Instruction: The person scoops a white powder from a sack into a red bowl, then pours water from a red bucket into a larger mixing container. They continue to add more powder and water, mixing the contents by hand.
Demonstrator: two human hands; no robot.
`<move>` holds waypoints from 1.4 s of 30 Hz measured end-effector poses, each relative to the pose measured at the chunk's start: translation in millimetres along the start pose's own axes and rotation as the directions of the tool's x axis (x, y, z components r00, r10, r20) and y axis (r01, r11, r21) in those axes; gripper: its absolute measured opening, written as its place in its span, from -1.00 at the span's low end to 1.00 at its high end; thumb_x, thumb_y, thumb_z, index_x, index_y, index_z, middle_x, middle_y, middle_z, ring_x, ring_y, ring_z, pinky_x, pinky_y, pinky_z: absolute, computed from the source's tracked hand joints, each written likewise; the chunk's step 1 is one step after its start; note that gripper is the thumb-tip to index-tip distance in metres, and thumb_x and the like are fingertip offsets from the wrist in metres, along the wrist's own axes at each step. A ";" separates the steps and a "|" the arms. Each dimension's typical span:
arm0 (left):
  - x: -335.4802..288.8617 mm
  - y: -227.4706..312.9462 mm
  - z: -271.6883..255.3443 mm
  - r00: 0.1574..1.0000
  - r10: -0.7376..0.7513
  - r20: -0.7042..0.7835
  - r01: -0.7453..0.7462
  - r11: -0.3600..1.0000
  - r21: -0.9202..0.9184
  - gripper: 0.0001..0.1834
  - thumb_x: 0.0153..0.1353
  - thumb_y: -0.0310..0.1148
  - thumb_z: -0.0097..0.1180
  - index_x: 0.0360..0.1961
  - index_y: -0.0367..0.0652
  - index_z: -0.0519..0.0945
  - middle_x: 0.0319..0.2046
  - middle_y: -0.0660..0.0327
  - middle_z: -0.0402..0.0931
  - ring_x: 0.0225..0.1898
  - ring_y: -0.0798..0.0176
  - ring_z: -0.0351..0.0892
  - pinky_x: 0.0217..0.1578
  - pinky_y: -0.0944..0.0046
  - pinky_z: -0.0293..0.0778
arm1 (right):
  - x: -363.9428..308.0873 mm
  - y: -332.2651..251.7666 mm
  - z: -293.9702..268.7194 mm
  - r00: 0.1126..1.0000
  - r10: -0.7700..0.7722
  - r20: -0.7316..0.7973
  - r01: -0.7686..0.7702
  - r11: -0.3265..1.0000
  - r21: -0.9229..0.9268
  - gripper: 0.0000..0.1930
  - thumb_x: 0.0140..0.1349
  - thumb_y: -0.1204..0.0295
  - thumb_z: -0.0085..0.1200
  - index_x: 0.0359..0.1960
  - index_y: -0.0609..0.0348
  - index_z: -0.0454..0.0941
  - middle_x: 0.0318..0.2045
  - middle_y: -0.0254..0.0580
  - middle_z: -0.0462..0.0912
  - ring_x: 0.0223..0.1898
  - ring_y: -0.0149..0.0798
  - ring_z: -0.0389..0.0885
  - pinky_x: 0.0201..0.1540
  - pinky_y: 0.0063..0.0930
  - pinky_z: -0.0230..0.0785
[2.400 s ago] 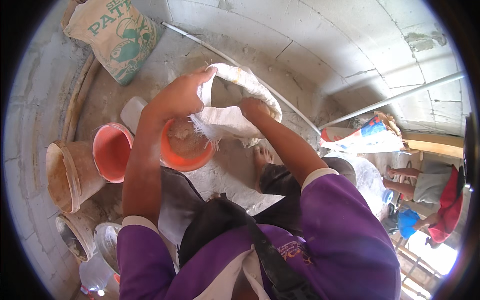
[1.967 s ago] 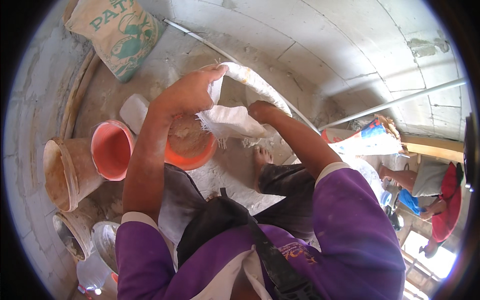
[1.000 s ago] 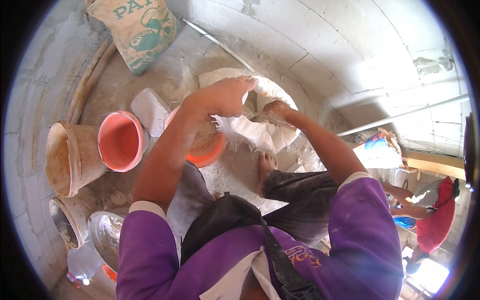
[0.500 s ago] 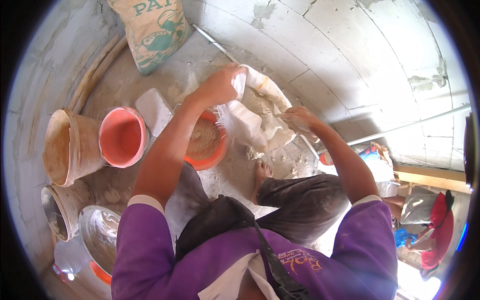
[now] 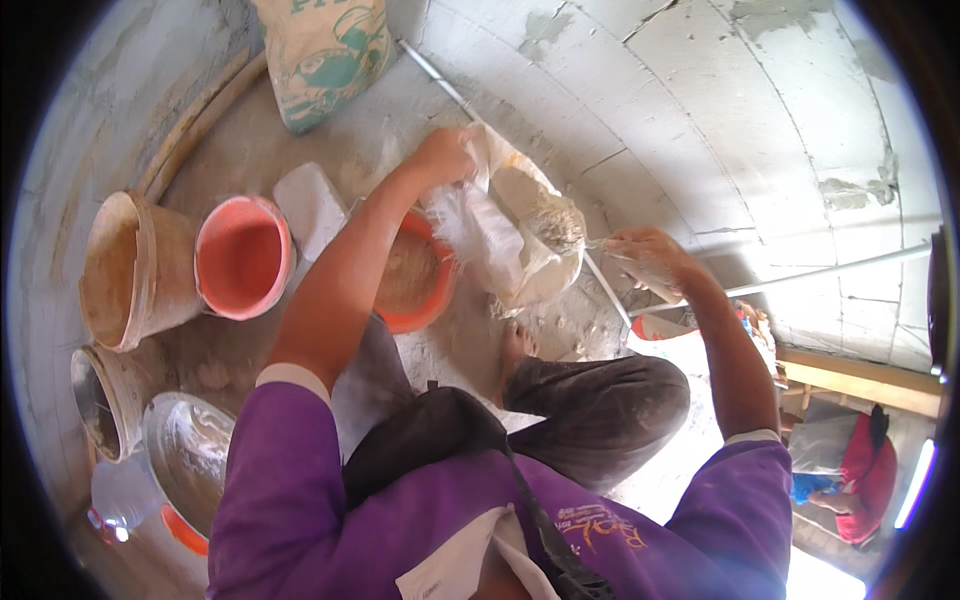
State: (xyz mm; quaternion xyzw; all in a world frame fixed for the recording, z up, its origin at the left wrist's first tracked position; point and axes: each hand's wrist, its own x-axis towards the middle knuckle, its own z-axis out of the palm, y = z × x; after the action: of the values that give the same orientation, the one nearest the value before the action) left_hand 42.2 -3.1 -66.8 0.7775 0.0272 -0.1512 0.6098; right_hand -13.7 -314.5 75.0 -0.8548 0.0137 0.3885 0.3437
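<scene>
A white woven sack (image 5: 490,240) with frayed edges stands open on the floor in front of me, with grey powdery material (image 5: 553,222) inside. My left hand (image 5: 447,160) is closed on its far left rim. Just off its right side is my right hand (image 5: 652,258), with a thin pale strand running from the sack toward its fingertips. Those fingers are blurred, and whether they grip the strand is unclear. Partly behind my left forearm sits an orange basin (image 5: 440,295) holding brownish powder.
A red bucket (image 5: 243,257), stained tubs (image 5: 165,275), and a metal basin (image 5: 190,460) stand to the left. At the back is a paper bag (image 5: 330,60). A pale block (image 5: 308,210) lies nearby. Poles (image 5: 840,268) lean along the block wall; another person (image 5: 865,480) is at far right.
My right hand has come away from the sack's right rim and shifted right. The sack's mouth has shifted, showing the grey material farther right. My left hand keeps its hold, slightly farther back.
</scene>
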 end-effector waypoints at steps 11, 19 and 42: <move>17.1 -19.3 -38.9 0.997 -0.064 0.032 0.068 0.981 -0.183 -0.40 -0.04 -0.63 0.08 0.13 -0.45 0.38 -0.30 -0.02 0.57 -0.44 0.20 0.58 -0.47 0.30 0.53 | 3.1 -40.0 50.8 0.975 -0.039 0.218 0.068 0.989 -0.129 -0.63 0.27 0.11 0.03 -0.34 0.25 0.55 -0.59 -0.40 0.42 -0.57 -0.48 0.39 -0.51 -0.57 0.30; -4.9 -4.8 -47.0 0.999 0.015 0.032 -0.013 0.997 -0.071 -0.41 -0.09 -0.60 0.07 0.10 -0.44 0.42 -0.36 -0.01 0.57 -0.47 0.22 0.58 -0.48 0.29 0.53 | 109.3 14.6 183.7 0.777 -0.544 0.317 0.628 0.632 -0.454 -0.65 0.20 0.22 -0.02 -0.25 0.31 0.54 -0.43 0.15 0.54 -0.41 0.03 0.55 -0.29 -0.23 0.43; -11.4 13.5 -21.9 0.962 0.158 0.223 -0.211 0.948 0.240 -0.38 -0.21 -0.68 0.02 0.02 -0.22 0.54 -0.30 0.08 0.62 -0.33 0.29 0.51 -0.27 0.36 0.41 | -94.4 -40.2 48.8 0.977 -0.209 0.035 0.185 0.765 -0.617 -0.71 0.04 0.37 0.02 -0.23 0.29 0.53 -0.43 0.13 0.56 -0.30 0.15 0.54 -0.19 -0.07 0.34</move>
State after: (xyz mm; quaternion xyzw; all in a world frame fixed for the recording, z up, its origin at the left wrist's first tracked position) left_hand 38.8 16.0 -46.4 0.8309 -0.1278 -0.1731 0.5132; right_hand -99.9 -277.7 139.3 -0.9234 -0.1976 0.3181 0.0840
